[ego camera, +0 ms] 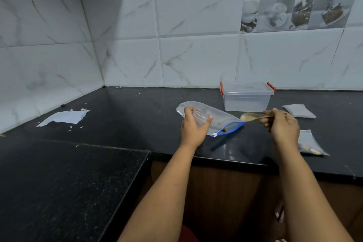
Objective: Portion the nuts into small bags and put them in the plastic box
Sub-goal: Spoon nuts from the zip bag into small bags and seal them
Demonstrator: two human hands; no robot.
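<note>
the right hand (280, 124) grips a spoon (253, 117), bowl just beside the zip bag (216, 118) mouth. the left hand (193, 126) holds a small clear bag (199, 117) left of that mouth.

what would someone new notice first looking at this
First come the two hands over the black counter: the left hand grips a small clear bag, the right hand holds a spoon whose bowl points toward it. Between them lies a big zip bag with a blue strip, and behind stands a clear plastic box with red clips, near the tiled wall.
</note>
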